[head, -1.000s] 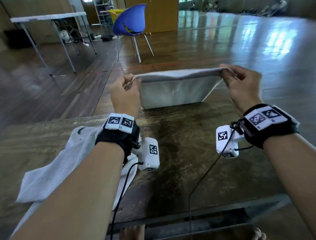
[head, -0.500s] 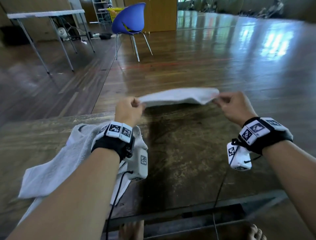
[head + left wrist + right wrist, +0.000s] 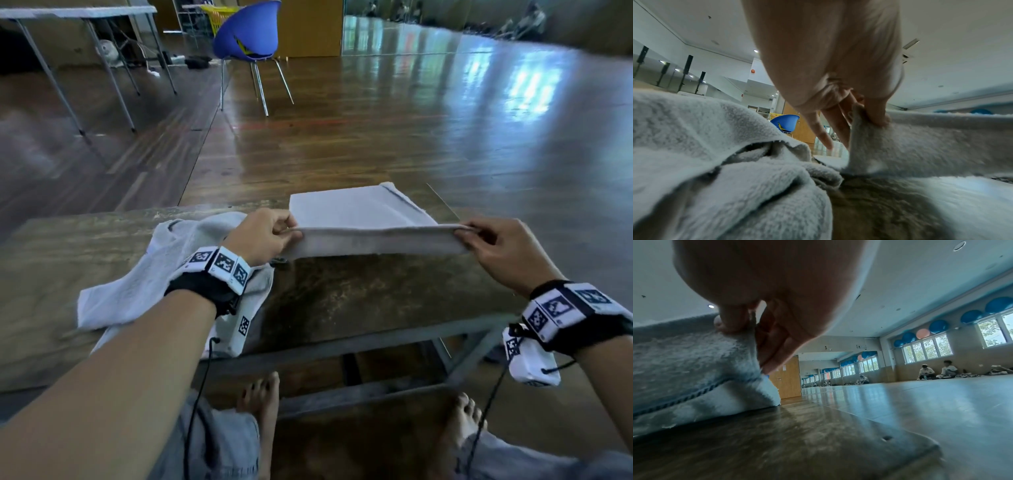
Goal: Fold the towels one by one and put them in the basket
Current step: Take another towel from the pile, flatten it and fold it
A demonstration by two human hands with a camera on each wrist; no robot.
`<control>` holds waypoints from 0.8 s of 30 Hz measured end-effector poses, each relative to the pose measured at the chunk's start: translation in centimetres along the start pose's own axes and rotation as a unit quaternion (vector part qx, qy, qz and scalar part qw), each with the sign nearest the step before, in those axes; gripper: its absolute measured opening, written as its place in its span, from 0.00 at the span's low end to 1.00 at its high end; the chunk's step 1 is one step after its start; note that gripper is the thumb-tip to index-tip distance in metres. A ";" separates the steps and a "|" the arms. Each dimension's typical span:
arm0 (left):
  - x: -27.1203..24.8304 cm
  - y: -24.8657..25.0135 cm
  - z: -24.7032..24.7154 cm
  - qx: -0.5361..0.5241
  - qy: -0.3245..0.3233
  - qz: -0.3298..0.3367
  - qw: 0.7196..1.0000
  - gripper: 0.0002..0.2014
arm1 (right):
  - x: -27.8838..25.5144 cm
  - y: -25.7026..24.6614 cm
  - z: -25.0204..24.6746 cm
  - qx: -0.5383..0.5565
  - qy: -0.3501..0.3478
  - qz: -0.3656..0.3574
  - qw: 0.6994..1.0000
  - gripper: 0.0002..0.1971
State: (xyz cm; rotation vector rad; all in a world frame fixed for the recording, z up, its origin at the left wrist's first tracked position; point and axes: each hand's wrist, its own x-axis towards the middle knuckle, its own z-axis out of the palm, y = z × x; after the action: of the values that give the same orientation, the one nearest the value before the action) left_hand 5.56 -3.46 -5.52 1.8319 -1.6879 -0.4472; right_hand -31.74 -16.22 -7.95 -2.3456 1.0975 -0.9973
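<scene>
Terry cloth had come down in the last second: the towel (image 3: 363, 219), held up clear of the tabletop (image 3: 376, 294) a moment earlier, now lay with its far half flat on the wood, its near edge lifted and stretched between both hands. The left hand (image 3: 263, 233) had its grip pinched on the near-left corner, the right hand (image 3: 503, 250) on the near-right corner. That looked like a fold half laid, the near edge ready to go over. A second, crumpled towel (image 3: 144, 274) waited under the left wrist. The only basket in view was a yellow basket (image 3: 214, 15) far behind a blue chair (image 3: 250, 31); its contents could not be made out.
</scene>
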 end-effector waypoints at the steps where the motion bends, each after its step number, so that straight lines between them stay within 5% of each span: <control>1: -0.5 0.4 -0.2 0.004 -0.038 -0.005 0.999 0.08 | -0.9 -0.1 -0.3 0.003 -0.032 0.007 0.999 0.04; 4: -1.8 1.4 -0.3 0.003 -0.242 -0.058 0.968 0.07 | -3.0 -0.7 -1.3 -0.043 -0.232 0.067 0.970 0.07; 7: -3.2 2.0 0.7 -0.004 -0.434 -0.161 0.887 0.08 | -5.1 -1.8 -1.8 0.021 -0.447 0.178 0.876 0.11; 9: -3.8 2.2 1.3 -0.006 -0.491 -0.184 0.852 0.11 | -5.9 -2.6 -1.6 0.089 -0.490 0.243 0.832 0.15; 11: -3.4 2.2 1.7 -0.010 -0.447 -0.159 0.880 0.14 | -5.8 -3.0 -1.4 0.080 -0.449 0.224 0.861 0.19; 13: -2.7 2.1 2.0 0.012 -0.325 -0.088 0.942 0.14 | -5.1 -3.0 -0.8 0.016 -0.361 0.157 0.919 0.18; 15: -2.1 1.8 2.6 0.042 -0.219 -0.012 0.975 0.10 | -4.0 -3.1 0.0 -0.060 -0.281 0.115 0.951 0.12; 18: -1.3 1.7 3.8 0.072 -0.158 0.026 0.984 0.10 | -2.6 -3.3 2.0 -0.101 -0.244 0.107 0.959 0.08; 21: -0.2 1.5 5.2 0.137 -0.206 0.012 0.969 0.17 | -1.3 -3.5 4.1 -0.125 -0.315 0.110 0.934 0.18; 24: 1.3 1.5 5.5 0.210 -0.229 -0.017 0.950 0.16 | 0.7 -3.8 5.0 -0.180 -0.351 0.121 0.911 0.13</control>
State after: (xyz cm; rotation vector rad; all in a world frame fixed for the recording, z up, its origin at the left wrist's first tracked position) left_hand 1.20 -5.83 -8.59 2.1826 -2.2000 -0.5997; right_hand -25.87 -14.21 -8.85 -2.4295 1.2729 0.1722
